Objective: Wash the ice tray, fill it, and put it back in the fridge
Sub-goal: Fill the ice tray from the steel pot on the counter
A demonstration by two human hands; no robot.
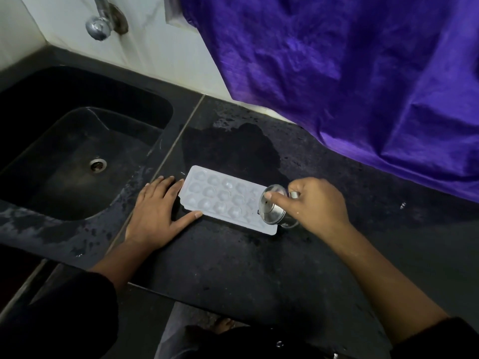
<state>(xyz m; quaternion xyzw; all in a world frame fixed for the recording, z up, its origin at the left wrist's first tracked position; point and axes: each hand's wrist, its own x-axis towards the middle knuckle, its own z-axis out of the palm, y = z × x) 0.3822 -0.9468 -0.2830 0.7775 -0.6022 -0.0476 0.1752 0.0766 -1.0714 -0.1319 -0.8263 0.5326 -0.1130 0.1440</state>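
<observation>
While the left hand [155, 211], fingers straight, steadies the ice tray [220, 198] on the table [259, 268], the right hand [318, 206], its grip curled round the tilted steel cup [278, 212], should pour slowly, cell by cell.

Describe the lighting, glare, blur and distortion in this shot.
Head view: dim, uneven light; the black counter and sink swallow detail. Head view: bright glints on the tap and on the cup held by the right hand. Head view: wide-angle bending of the counter's edges; the tray cells look soft, so their fill level cannot be told.
</observation>
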